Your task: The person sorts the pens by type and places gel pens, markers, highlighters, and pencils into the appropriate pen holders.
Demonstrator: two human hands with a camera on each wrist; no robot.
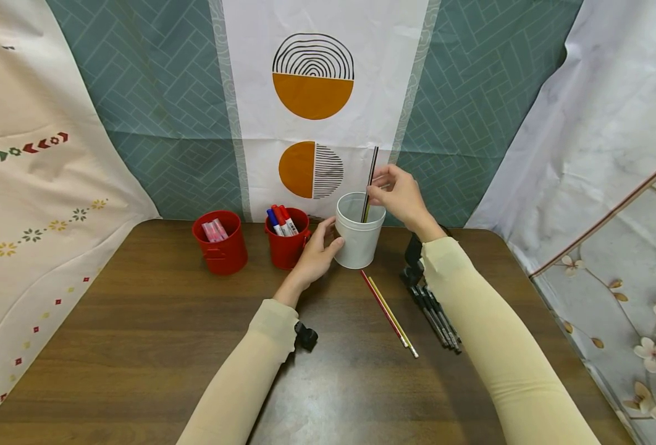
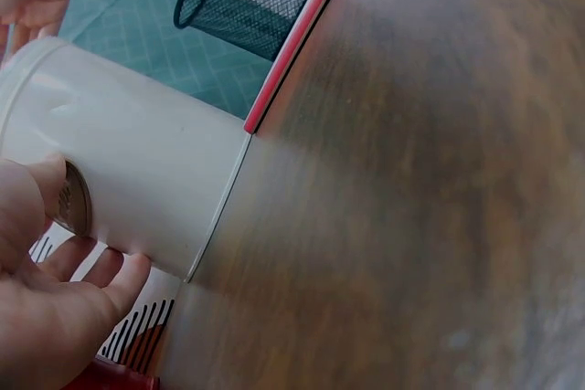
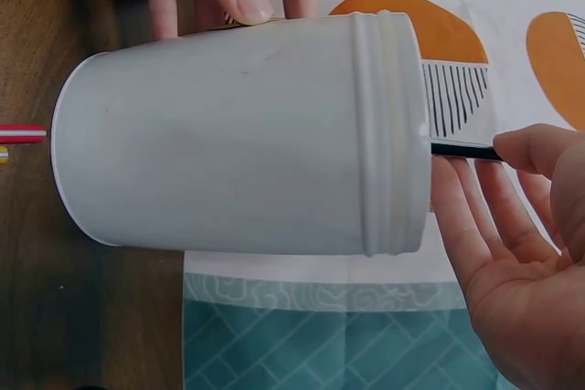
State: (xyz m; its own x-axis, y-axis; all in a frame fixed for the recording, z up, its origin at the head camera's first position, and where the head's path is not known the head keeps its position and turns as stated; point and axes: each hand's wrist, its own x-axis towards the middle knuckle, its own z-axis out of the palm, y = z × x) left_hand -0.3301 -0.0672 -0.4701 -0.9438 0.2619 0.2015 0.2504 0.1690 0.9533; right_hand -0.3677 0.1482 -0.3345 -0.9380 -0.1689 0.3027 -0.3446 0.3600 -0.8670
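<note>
My left hand [image 1: 317, 253] grips the side of a white bucket [image 1: 356, 244], thumb and fingers spread around its wall. The bucket stands upright at the back of the table, and a round brown label [image 2: 75, 200] shows by the thumb. Over its rim, my right hand [image 1: 400, 194] pinches a dark striped pencil [image 1: 373, 164], whose lower end is inside the bucket. A yellowish strip shows beside that pencil at the rim. In front of the bucket, a red pencil [image 1: 383, 307] and a yellow pencil [image 1: 393, 316] lie side by side on the table.
Left of the bucket stand two red buckets, one [image 1: 228, 253] with pink-and-white pieces, the other [image 1: 286, 250] with blue and red markers. Several black pens [image 1: 433, 315] lie by the right forearm. A black mesh cup [image 2: 247, 2] shows in the left wrist view. Fabric hangs behind the table.
</note>
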